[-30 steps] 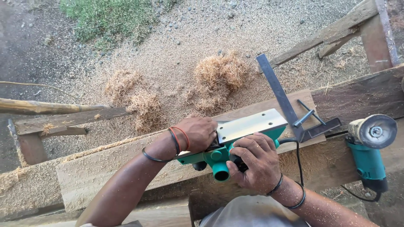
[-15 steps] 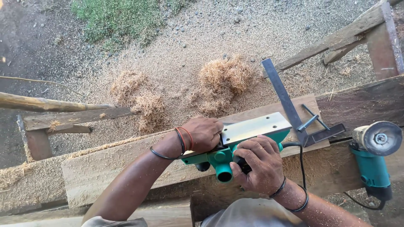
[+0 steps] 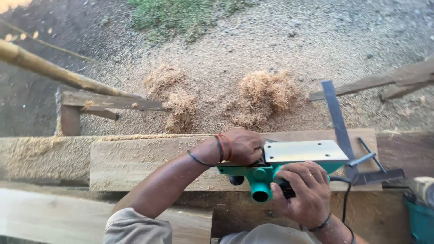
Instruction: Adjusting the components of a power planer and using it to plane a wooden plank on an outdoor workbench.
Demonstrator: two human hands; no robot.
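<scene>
Green planer (image 3: 289, 165): on wood plank (image 3: 135, 162), right part, btwn both hands.
Left hand (image 3: 242, 145): fingers curled round planer's front knob, left end.
Right hand (image 3: 303, 192): wrapped tight on rear handle, near side.
Metal square (image 3: 337, 122): just right of planer.
Shavings (image 3: 266, 92): far, on ground.

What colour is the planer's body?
Green, with a silver metal base plate; the planer shows best in the head view.

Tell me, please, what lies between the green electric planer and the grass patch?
In the head view, wood-shaving piles on sawdust-strewn ground lie between the planer and the grass.
</scene>
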